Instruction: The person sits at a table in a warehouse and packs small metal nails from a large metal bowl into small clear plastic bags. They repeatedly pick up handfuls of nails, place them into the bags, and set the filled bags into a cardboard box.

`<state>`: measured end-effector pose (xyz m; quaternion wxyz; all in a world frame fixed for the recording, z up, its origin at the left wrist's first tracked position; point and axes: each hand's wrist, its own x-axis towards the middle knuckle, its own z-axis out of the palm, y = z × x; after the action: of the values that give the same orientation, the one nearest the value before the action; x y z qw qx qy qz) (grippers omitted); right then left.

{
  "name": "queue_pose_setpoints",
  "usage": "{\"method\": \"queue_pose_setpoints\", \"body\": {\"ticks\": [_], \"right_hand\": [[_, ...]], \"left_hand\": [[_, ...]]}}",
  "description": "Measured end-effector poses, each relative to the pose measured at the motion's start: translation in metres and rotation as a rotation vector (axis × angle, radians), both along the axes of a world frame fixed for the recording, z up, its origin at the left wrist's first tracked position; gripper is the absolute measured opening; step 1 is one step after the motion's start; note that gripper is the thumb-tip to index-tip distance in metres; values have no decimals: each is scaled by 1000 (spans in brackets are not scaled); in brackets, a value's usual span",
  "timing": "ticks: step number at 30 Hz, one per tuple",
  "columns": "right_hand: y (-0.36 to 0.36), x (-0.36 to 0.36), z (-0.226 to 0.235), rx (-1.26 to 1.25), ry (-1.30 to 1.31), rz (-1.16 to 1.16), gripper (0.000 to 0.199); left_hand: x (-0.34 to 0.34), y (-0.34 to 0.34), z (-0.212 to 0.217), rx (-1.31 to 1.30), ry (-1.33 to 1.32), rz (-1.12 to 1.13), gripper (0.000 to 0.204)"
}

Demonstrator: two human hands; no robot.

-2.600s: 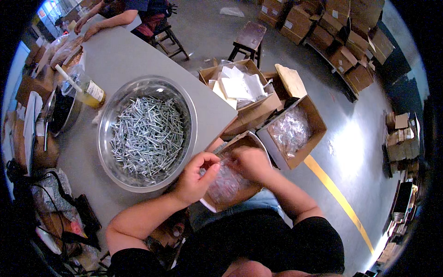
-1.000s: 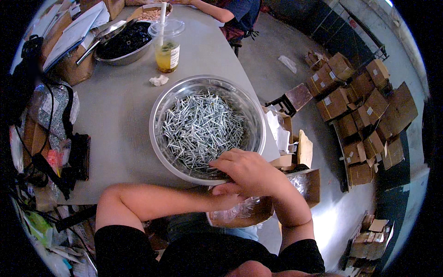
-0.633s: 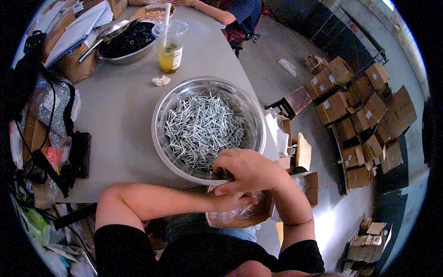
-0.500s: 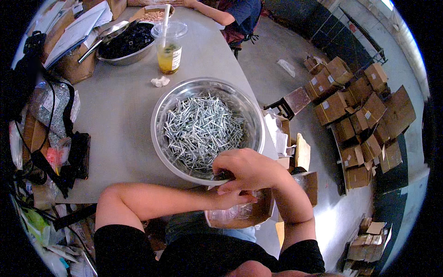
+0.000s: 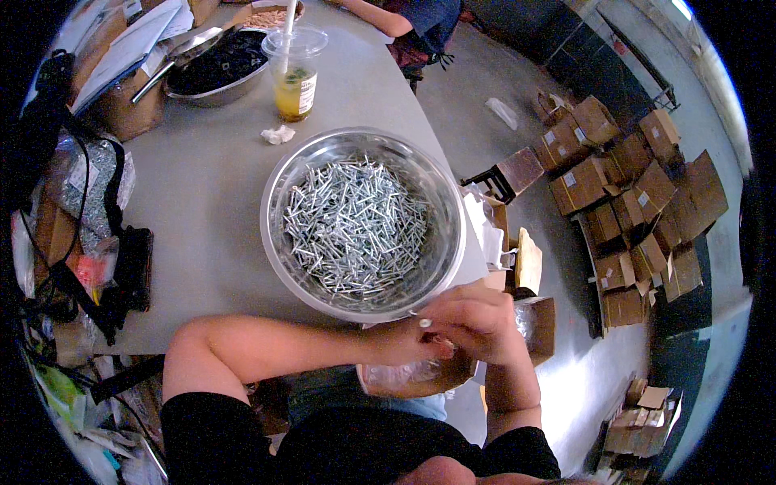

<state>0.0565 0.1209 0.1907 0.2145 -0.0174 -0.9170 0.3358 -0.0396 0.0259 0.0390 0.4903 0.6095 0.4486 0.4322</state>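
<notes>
A wide steel bowl (image 5: 276, 267) on the table holds a heap of silver screws (image 5: 356, 222). Just off its near rim, my right hand (image 5: 473, 319) is closed, fingertips pinched together, with a small shiny piece like a screw (image 5: 425, 322) at the fingertips. My left hand (image 5: 408, 343) lies right against it, fingers curled in; what they hold, if anything, is hidden. Below both hands an open cardboard box (image 5: 465, 378) with clear plastic bags (image 5: 400, 372) inside sits near my lap.
Beyond the bowl stand a lidded drink cup (image 5: 295, 81) with a straw, a crumpled tissue (image 5: 278, 135), and a basin of black parts (image 5: 218, 69) with a metal scoop (image 5: 190, 48). Bags and cables crowd the left edge. Cartons (image 5: 622, 186) are stacked at right; another person's arm (image 5: 376, 16) is at the far end.
My right hand has come out of the screws in the bowl, moving right and toward me, and now meets my left hand. The left hand has barely moved.
</notes>
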Motion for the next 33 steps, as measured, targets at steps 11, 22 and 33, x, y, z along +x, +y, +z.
{"method": "queue_pose_setpoints", "body": {"ticks": [11,22,33], "right_hand": [[-8,52,-26,-217,-241,-157,24],[-26,52,-20,-97,-188,-206,25],[-13,62,-35,-59,-116,-239,20]], "left_hand": [[-9,-1,21,55,-85,-26,40],[-8,4,20,275,-122,-9,42],[-7,-2,29,245,-84,168,43]]}}
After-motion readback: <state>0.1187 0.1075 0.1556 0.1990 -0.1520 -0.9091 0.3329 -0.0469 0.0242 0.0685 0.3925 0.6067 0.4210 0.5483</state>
